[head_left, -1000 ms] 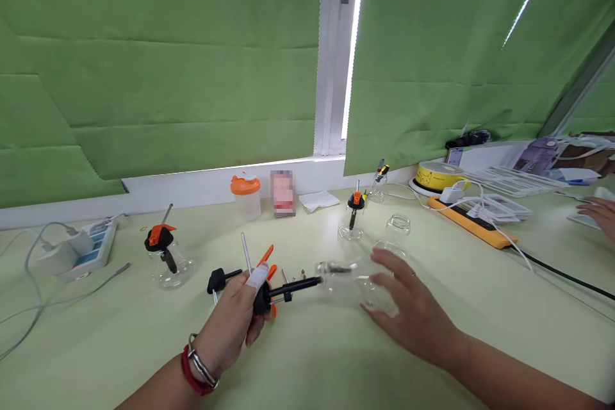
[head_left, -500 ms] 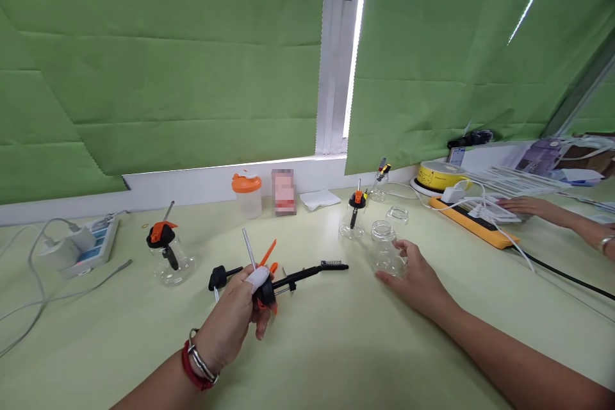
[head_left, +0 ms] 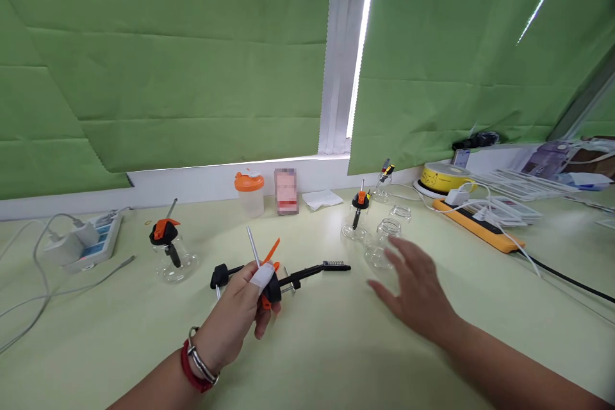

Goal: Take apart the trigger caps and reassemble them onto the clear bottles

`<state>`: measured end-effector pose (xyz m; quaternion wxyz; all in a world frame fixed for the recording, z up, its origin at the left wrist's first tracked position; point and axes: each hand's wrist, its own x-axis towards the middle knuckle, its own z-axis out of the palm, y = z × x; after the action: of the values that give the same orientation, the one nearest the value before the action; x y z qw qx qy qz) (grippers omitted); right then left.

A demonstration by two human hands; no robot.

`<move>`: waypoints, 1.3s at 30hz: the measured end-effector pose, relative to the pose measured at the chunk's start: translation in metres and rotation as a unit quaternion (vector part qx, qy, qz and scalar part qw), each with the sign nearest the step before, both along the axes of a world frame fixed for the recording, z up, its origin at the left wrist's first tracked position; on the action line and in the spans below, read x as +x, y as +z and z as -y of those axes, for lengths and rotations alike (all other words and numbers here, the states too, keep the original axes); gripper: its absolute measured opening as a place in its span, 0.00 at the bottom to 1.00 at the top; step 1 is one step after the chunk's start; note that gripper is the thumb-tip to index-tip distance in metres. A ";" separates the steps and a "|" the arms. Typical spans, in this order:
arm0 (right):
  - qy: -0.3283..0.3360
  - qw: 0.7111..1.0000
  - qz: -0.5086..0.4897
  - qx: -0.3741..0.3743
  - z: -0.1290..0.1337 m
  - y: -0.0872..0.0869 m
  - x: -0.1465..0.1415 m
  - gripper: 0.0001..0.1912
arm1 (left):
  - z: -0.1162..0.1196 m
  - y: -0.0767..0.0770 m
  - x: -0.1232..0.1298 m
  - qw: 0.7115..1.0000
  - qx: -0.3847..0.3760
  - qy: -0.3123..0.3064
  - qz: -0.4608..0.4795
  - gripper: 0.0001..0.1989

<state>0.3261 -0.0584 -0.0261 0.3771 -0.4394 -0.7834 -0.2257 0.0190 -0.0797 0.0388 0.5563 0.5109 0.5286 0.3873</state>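
My left hand [head_left: 233, 320], its thumb wrapped in white, is closed around a black-and-orange jar lid assembly [head_left: 273, 288]. A metal rod sticks up from the lid, and a black shaft with a spring at its tip points right. Just behind that hand lies another black part with a knob [head_left: 220, 275], partly hidden by the fingers. My right hand [head_left: 423, 291] is open and slightly blurred, fingers spread beside an uncovered clear glass jar [head_left: 378, 256]. Behind this jar stands a glass jar fitted with a black-and-orange lid [head_left: 360, 200]; a similar lidded jar [head_left: 175, 266] is at the left.
An orange-lidded cup [head_left: 250, 195], a blurred pink box [head_left: 286, 192] and white paper [head_left: 321, 199] line the back. More glassware [head_left: 400, 213] and an orange power strip [head_left: 475, 225] are right. A white power strip [head_left: 98, 246] with cables sits left.
My right hand has let go of the glass jar and drawn back from it, opening its fingers. The other person's hand at the far right has left the view. My left hand keeps its hold.
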 end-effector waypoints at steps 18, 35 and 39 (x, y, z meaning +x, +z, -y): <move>0.241 0.749 -0.255 -0.562 -0.008 0.062 -0.095 0.16 | 0.010 -0.003 -0.013 0.919 0.232 -0.042 -0.315 0.16; 0.215 0.672 -0.320 -0.632 -0.016 -0.010 -0.097 0.15 | -0.004 -0.035 -0.003 0.953 0.087 -0.111 -0.268 0.17; 0.208 0.681 -0.319 -0.626 -0.019 -0.007 -0.106 0.17 | -0.005 -0.039 0.002 0.926 0.086 -0.083 -0.357 0.20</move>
<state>0.2206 -0.0391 -0.0327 0.2789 -0.4443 -0.6455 0.5551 0.0211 -0.0752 -0.0006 0.3148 0.7034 0.6128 0.1752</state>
